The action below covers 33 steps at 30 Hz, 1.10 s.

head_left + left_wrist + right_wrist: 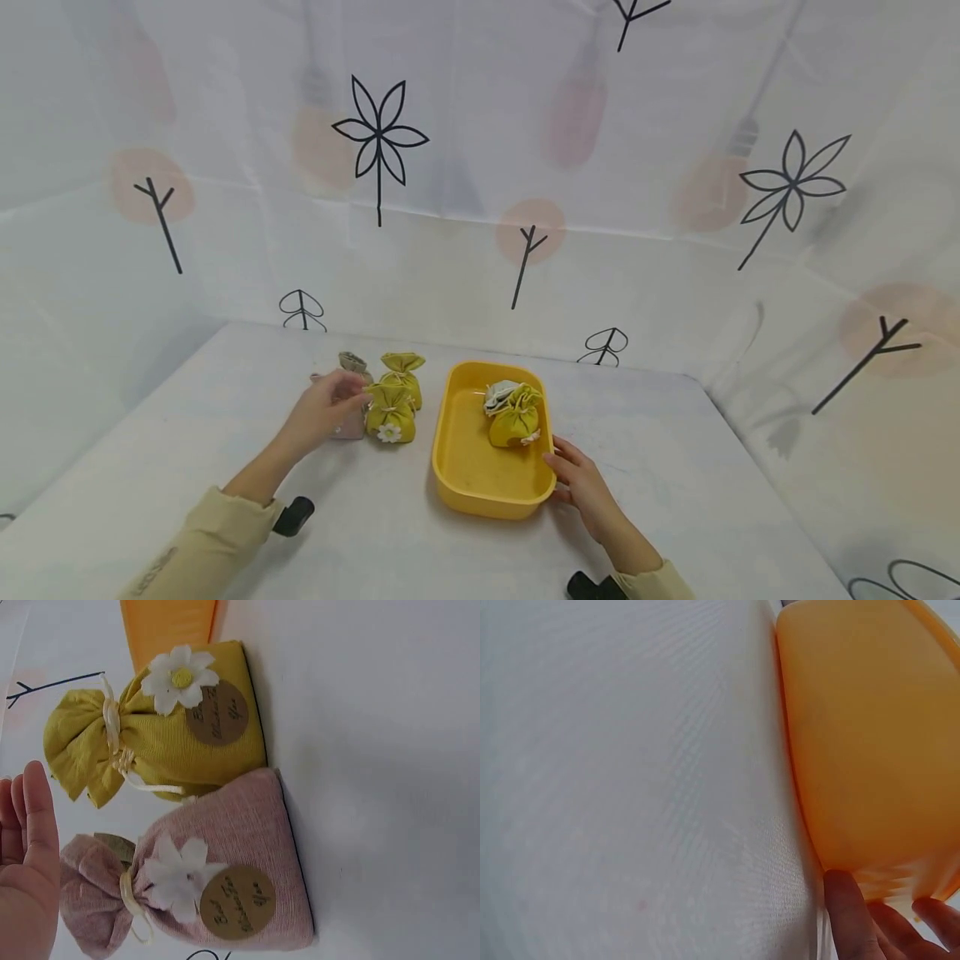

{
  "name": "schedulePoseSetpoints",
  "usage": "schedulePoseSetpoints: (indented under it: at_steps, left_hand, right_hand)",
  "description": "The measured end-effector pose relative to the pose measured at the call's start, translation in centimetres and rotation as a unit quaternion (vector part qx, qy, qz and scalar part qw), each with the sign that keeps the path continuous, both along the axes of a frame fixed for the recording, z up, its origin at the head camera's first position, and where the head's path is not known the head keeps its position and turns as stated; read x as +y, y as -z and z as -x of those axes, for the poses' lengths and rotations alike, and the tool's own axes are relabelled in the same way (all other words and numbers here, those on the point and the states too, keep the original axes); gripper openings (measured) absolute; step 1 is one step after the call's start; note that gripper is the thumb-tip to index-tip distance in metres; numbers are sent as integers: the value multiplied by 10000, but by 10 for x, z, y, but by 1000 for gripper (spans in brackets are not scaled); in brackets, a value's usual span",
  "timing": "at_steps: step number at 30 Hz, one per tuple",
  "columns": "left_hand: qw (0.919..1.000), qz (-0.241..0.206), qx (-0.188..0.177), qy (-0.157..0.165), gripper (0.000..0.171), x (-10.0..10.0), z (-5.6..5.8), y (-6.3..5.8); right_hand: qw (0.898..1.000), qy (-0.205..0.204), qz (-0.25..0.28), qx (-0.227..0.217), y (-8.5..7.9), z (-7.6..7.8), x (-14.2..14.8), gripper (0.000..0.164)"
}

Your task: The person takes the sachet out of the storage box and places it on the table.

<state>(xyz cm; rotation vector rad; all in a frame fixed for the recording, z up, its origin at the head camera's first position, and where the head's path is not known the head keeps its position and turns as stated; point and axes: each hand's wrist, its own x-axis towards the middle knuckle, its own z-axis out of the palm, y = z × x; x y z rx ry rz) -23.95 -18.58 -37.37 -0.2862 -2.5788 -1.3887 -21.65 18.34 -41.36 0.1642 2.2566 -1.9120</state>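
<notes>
My left hand [327, 410] reaches over a cluster of small cloth drawstring pouches, its fingers extended beside their gathered tops. The left wrist view shows that hand [26, 862] next to a yellow-green pouch [202, 761] and a pink pouch [240, 814], each with a white flower and a round brown label. Another yellow-green pouch [405, 379] and a greyish pouch top [352, 362] stand behind. Against the right side of a yellow plastic tub [480, 505], my right hand [588, 492] rests with its fingertips at the wall and rim. In the tub sit a yellow-green pouch [512, 421] and a pale grey one [498, 395].
A white cloth covers the table [360, 533], and a white curtain [465, 167] with line-drawn plants hangs behind it. Dark wrist devices [294, 517] sit at both sleeves.
</notes>
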Motion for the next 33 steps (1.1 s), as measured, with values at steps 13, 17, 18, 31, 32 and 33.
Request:
schedulePoseSetpoints:
  at_steps: [13,17,18,31,32,33]
  left_hand:
    - [9999,113,4,20,29,31,10,-5]
    - [9997,60,-117,187,31,40,11,-10]
    - [9997,2,-109,239,31,43,12,-11]
    - [9968,-531,-295,523,25,71,15,-21]
    - [9970,-502,-305,508,25,73,15,-22]
    - [9969,-497,-325,508,25,75,16,-23]
  right_hand:
    - [10000,38,-12,-10,-1,0,0,51]
    - [10000,63,-24,-31,0,0,0,51]
    - [10000,67,-27,-38,0,1,0,51]
    - [9999,-40,-20,103,2,0,1,52]
    - [9999,-46,-25,111,2,0,1,52]
    - [9999,-53,-26,112,1,0,1,52]
